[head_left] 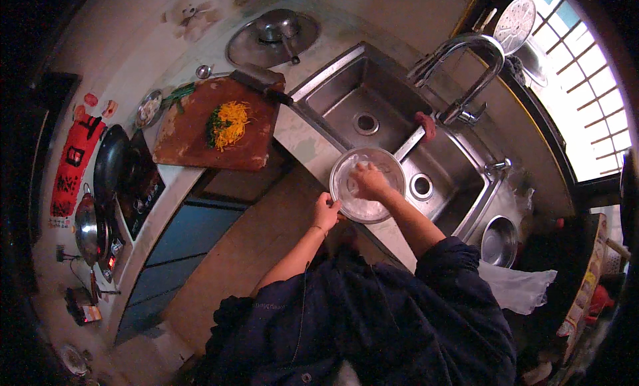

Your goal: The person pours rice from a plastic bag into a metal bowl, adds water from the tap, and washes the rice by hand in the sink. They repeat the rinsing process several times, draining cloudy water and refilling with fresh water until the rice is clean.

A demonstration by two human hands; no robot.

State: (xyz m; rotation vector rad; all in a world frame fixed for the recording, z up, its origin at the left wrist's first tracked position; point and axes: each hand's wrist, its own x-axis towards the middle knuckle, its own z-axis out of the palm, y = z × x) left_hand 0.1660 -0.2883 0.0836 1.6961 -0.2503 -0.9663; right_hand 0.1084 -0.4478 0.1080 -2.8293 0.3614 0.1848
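Note:
A round metal bowl [368, 214] rests by the front edge of the sink, overlapping the counter. My left hand [327, 211] grips its near left rim. Inside the bowl is my right hand [368, 180], its fingers in a whitish, pale content; whether they close on anything cannot be told. To the left, shredded orange vegetable [233, 124] and chopped greens [214, 126] lie on a brown wooden cutting board [184, 144]. A cleaver [257, 79] with a dark handle lies across the board's far right corner, beside green stalks [179, 92].
The double-basin steel sink [344, 94] has a curved faucet [491, 46] and a reddish cloth [426, 125] on its divider. Behind the board are a lidded pan [277, 29] and ladle [203, 71]. Black wok [110, 156] stands left; an empty steel bowl [499, 241] sits right.

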